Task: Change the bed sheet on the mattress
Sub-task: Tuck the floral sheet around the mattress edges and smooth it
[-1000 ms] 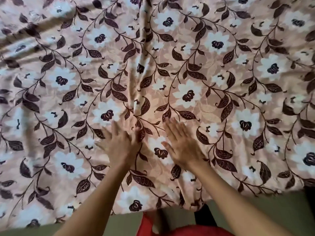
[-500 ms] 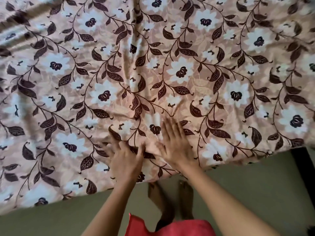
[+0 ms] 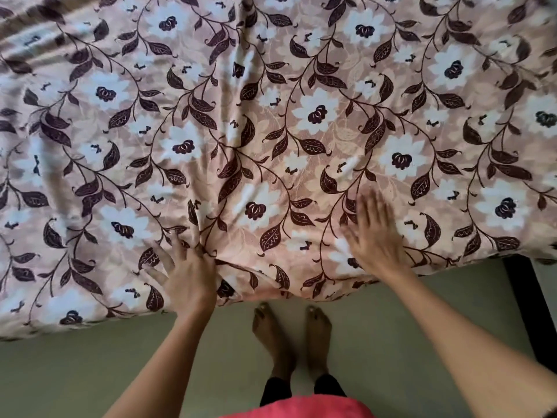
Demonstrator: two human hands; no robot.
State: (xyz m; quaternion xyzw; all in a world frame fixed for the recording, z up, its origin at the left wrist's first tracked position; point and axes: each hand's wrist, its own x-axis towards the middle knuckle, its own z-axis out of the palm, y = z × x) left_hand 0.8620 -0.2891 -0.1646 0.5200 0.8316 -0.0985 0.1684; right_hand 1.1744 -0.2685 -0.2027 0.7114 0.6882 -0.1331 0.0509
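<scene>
Two hands lie flat on the floral bed sheet (image 3: 271,116), which covers the mattress across the upper and middle frame. Your left hand (image 3: 188,277), lower centre-left, presses beside a bunched fold (image 3: 238,267) at the near edge; your right hand (image 3: 376,236), centre-right, is blurred. Both grips are wide, spread flat, holding nothing. Sweep outward from that fold toward the edges, palms low, so creases leave instead of gathering.
</scene>
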